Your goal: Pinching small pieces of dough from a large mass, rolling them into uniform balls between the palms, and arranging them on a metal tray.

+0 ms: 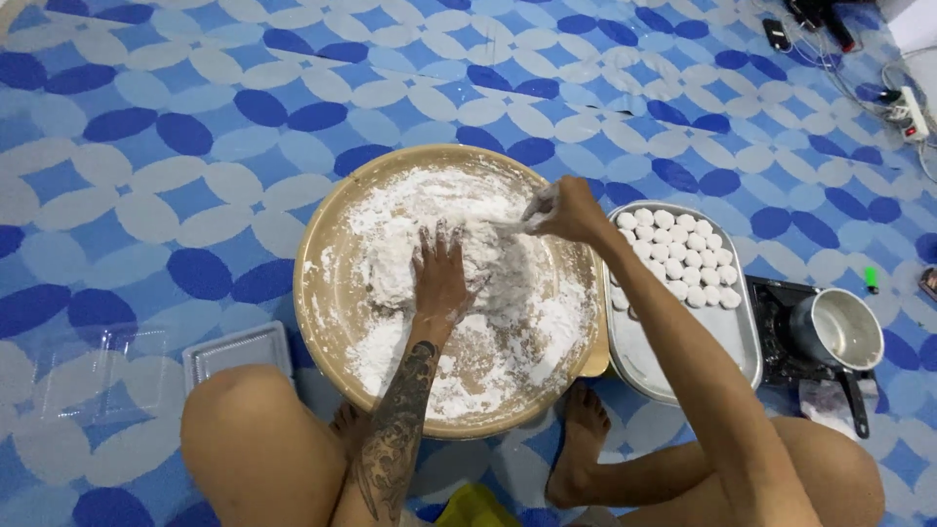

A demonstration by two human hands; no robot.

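Observation:
A wide tan round basin sits on the floor between my knees, holding a mound of white dough and loose flour. My left hand lies flat on the mound, fingers spread and dusted white. My right hand is at the basin's right rim, its fingers pinched on a small piece of white dough. To the right stands a metal tray with several small white dough balls in rows at its far end.
A clear plastic lidded box lies left of my knee. A small black stove with a metal pot stands right of the tray. A power strip and cables lie at the far right. The floor mat is blue and white.

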